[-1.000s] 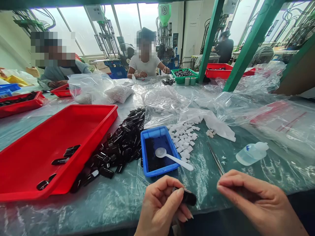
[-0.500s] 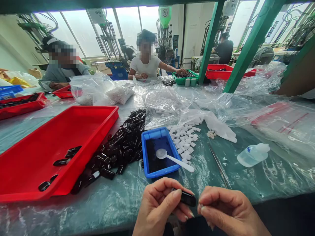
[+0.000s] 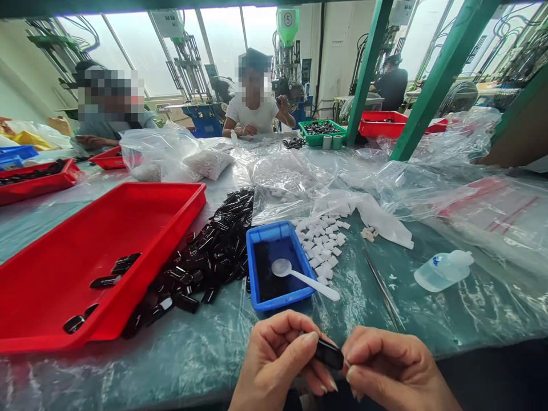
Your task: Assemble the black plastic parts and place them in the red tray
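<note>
At the bottom of the head view, my left hand [image 3: 274, 362] is closed on a small glossy black plastic piece [image 3: 329, 355], thumb on top and fingers beneath. My right hand [image 3: 391, 365] is pinched at the piece's right end, its fingertips touching or nearly touching it. Something tiny and pale may sit in that pinch, too small to name. Just beyond the hands stands a blue tray [image 3: 253, 268] with tiny dark bits inside. A white plastic spoon [image 3: 310, 281] rests in it, its handle over the rim.
Left are a red tray [image 3: 55, 251] with several black pieces and a heap of black pieces [image 3: 209, 245]. White pads [image 3: 323, 245] lie behind the blue tray. Tweezers [image 3: 382, 288] and a clear bottle [image 3: 443, 271] lie right. Co-workers sit across the table beyond plastic bags [image 3: 295, 171].
My right fingertips have come in against the black piece's end; my left hand keeps its hold. The co-worker opposite has lifted a hand from the green tray.
</note>
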The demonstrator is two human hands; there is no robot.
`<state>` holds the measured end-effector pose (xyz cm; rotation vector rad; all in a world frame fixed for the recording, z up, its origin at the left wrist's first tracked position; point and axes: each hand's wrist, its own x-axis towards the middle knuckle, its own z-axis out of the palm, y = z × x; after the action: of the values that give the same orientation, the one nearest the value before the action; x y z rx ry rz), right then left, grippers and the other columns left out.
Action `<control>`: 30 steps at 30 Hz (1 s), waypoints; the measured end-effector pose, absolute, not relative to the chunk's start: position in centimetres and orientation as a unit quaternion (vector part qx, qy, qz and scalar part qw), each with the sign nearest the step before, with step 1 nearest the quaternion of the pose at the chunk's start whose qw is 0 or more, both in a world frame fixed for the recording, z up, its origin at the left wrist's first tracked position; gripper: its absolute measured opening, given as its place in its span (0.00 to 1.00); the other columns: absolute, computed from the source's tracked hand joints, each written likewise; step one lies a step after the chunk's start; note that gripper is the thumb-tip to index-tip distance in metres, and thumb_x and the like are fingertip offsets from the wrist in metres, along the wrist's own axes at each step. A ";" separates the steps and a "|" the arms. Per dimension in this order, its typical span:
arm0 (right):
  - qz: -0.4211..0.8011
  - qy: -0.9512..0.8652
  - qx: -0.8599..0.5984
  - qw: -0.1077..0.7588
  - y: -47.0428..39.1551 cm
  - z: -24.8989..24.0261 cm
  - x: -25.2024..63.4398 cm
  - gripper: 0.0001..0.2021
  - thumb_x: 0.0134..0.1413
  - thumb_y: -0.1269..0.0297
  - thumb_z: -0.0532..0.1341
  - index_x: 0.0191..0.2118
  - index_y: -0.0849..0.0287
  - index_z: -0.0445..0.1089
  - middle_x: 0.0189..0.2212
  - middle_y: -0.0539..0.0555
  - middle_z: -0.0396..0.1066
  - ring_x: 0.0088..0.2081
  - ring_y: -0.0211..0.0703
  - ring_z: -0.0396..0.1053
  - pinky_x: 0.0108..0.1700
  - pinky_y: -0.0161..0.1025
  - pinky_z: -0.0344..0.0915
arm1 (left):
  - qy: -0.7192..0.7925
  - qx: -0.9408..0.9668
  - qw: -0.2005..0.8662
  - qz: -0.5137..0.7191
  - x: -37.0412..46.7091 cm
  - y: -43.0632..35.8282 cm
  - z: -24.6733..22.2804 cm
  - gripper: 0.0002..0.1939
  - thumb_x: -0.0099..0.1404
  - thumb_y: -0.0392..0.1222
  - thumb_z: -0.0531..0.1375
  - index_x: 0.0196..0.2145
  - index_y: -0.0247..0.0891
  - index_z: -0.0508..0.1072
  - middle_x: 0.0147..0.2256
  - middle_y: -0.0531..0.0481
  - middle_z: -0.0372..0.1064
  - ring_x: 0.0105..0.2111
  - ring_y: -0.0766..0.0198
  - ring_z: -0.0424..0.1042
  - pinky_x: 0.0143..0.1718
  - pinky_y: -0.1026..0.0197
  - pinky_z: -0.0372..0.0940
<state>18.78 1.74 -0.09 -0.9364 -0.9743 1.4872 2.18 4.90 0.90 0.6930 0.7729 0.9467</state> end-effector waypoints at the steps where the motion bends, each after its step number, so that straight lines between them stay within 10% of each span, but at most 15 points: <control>1: 0.626 -0.432 -0.377 0.527 1.9 -0.3 18.9 0.03 0.48 0.65 0.69 0.27 0.57 0.77 0.23 0.50 0.69 0.24 0.33 0.65 0.29 0.29 0.64 | 0.350 0.321 0.766 0.434 2.1 4.9 0.8 0.12 0.55 0.44 0.70 0.28 0.31 0.76 0.23 0.46 0.79 0.17 0.69 0.75 0.18 0.74 0.67; 30: 0.724 -0.357 -0.212 0.551 2.0 -2.3 17.4 0.05 0.47 0.63 0.71 0.31 0.53 0.75 0.27 0.48 0.63 0.23 0.30 0.62 0.20 0.25 0.56 | 0.213 0.289 0.830 0.426 1.8 5.0 -0.3 0.08 0.58 0.41 0.68 0.29 0.31 0.78 0.24 0.45 0.80 0.18 0.68 0.78 0.18 0.75 0.70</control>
<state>17.37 1.97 -2.35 -0.5008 -0.8445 1.7142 1.81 5.03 -0.30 0.6133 0.4509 0.9038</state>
